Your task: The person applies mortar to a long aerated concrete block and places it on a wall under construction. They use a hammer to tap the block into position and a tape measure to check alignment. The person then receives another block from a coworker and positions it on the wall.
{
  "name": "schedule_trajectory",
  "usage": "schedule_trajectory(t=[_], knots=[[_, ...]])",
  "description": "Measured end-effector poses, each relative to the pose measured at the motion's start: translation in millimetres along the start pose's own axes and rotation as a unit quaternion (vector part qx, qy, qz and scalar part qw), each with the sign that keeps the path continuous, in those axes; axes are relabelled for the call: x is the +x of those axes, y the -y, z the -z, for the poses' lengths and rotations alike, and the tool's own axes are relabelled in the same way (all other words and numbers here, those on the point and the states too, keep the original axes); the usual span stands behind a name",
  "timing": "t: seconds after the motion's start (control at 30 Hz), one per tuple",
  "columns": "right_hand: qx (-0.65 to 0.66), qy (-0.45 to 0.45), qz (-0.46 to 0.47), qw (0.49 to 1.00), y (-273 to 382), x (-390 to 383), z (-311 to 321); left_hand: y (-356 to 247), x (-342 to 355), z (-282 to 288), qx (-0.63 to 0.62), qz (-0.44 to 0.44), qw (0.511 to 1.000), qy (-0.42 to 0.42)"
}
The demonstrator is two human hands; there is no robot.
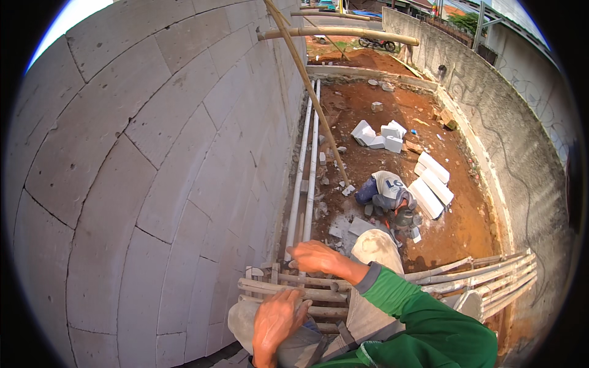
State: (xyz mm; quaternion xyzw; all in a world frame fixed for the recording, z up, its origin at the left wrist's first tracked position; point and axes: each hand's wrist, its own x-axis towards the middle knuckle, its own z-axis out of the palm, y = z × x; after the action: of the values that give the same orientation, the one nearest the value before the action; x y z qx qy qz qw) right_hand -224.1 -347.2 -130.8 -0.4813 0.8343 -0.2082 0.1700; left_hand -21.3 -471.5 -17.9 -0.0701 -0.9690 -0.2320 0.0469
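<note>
My left hand (277,322) hovers over or rests by my left knee, its back up, next to the bamboo poles (319,294) of the platform under me. Its thumb stands off from the fingers, and I see nothing in it. Farther out, my right hand (316,256) reaches left from a green sleeve (405,300), above the poles and close to the block wall (202,245). Its fingers are curled in; whether something small is between them is hidden. Whether either hand touches a pole or the wall I cannot tell.
Below, a co-worker (389,190) crouches beside white blocks (432,187). More blocks (380,135) lie on the red soil. Two white pipes (311,159) run along the wall. A slanting bamboo pole (313,98) and a crossing pole (343,32) stand ahead; a rough wall (509,135) bounds the right.
</note>
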Motion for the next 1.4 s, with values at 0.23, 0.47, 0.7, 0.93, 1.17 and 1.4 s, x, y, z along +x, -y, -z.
schedule_trajectory(t=[0.23,0.47,0.7,0.93,1.17,1.4], knots=[[0.014,-0.026,0.008,1.0,0.3,-1.4,1.5,-0.5,0.6,0.6,-0.001,0.002,1.0,0.007],[0.017,0.007,-0.024,1.0,5.2,-0.9,7.9,-3.2,1.0,3.0,-0.002,0.02,1.0,0.015],[-0.003,-0.022,0.017,1.0,-0.9,-3.8,3.8,-2.9,0.8,2.5,0.001,-0.004,1.0,0.004],[0.009,-0.069,0.033,0.997,3.5,-5.6,5.8,-4.1,1.0,3.6,0.0,-0.003,1.0,0.008],[-0.005,-0.042,-0.005,0.999,5.9,-4.0,4.3,-5.4,0.8,5.4,0.004,-0.003,1.0,0.015],[-0.012,-0.009,-0.003,1.0,4.2,-3.4,6.4,-5.7,0.9,4.9,-0.002,0.001,1.0,0.015]])
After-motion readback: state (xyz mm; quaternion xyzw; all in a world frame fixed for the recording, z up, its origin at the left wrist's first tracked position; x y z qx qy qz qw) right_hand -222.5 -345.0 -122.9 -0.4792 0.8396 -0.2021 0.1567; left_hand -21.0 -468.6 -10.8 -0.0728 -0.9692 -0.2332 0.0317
